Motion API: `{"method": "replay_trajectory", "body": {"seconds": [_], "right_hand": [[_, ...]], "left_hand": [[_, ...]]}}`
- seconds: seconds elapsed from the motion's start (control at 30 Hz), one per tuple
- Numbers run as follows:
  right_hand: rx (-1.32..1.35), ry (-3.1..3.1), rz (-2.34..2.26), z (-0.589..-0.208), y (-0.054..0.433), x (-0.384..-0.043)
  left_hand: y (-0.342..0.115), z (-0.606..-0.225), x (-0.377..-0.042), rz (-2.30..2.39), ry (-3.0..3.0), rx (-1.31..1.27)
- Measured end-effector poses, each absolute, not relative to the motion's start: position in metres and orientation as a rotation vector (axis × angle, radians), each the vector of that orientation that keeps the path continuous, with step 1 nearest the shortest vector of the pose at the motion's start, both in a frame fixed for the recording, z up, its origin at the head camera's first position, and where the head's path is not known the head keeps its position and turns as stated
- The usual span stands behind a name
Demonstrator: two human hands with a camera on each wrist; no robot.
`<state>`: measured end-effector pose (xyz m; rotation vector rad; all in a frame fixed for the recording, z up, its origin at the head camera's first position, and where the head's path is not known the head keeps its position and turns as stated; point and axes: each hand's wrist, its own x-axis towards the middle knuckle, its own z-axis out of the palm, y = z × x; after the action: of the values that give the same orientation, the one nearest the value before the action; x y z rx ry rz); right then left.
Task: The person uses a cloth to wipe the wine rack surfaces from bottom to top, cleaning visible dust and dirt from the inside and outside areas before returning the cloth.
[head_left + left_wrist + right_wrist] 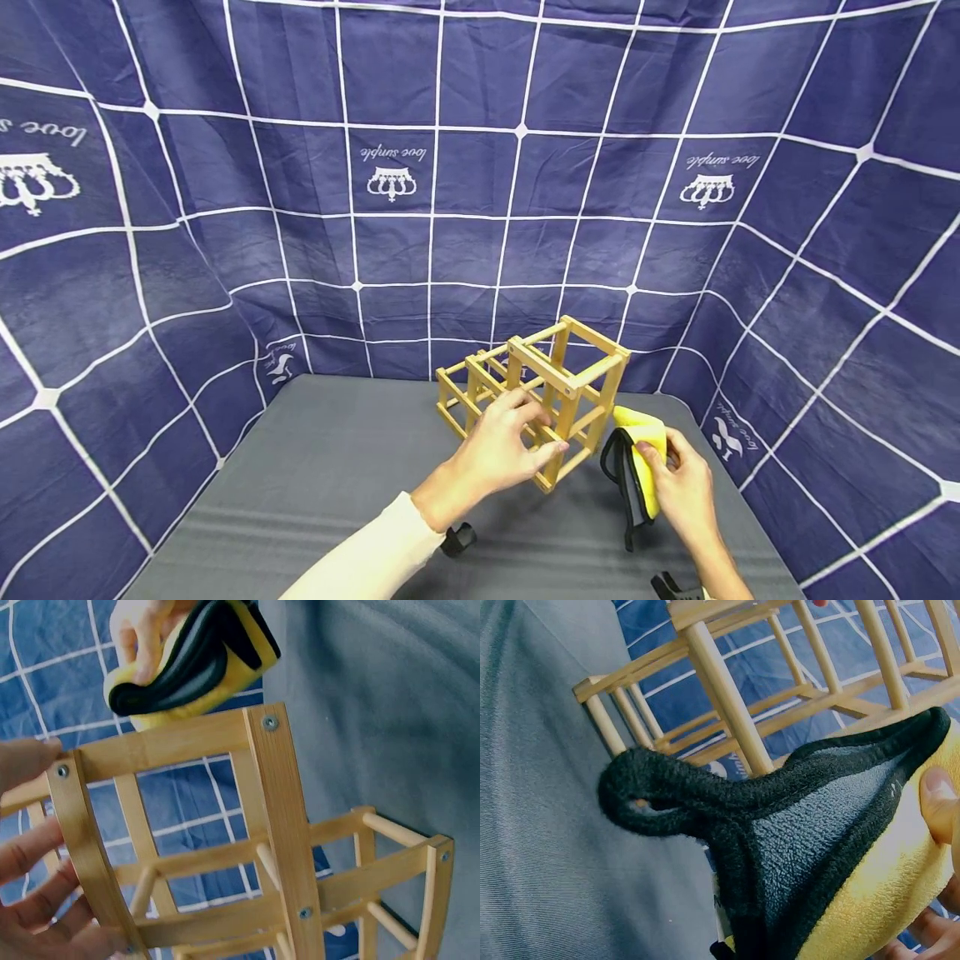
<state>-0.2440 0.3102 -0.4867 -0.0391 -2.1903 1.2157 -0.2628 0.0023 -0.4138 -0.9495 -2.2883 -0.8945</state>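
Observation:
A light wooden rack (573, 387) of slats and dowels, one end taller than the other, stands on the grey surface. My left hand (504, 443) grips its near side; in the left wrist view the fingers (46, 904) curl about an upright slat (88, 844) with the thumb by the top bar. At the rack's right, my right hand (681, 487) pinches a folded microfiber cloth (649, 433), yellow on one face and grey on the other, edged in black. The cloth's black loop (641, 799) hangs toward the rack, overlapping the dowels in the right wrist view.
The grey table surface (300, 475) spreads under the rack and hands. Navy curtains (480, 175) with white grid lines rise behind it and on both sides. A dark strap piece (458, 540) shows under the left wrist, another (671, 587) by the right.

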Motion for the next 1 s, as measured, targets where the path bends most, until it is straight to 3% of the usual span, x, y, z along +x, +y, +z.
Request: {"method": "replay_trajectory", "body": {"seconds": [0.3, 1.0], "right_hand": [[-0.01, -2.19, 1.278, -0.483, 0.302, -0.235], [0.22, -2.118, 1.205, -0.488, 0.259, -0.23]], "left_hand": [[-0.028, -0.419, -0.273, -0.95, -2.185, -1.051], [-0.099, -0.418, -0.279, -0.891, -2.196, -1.0]]}}
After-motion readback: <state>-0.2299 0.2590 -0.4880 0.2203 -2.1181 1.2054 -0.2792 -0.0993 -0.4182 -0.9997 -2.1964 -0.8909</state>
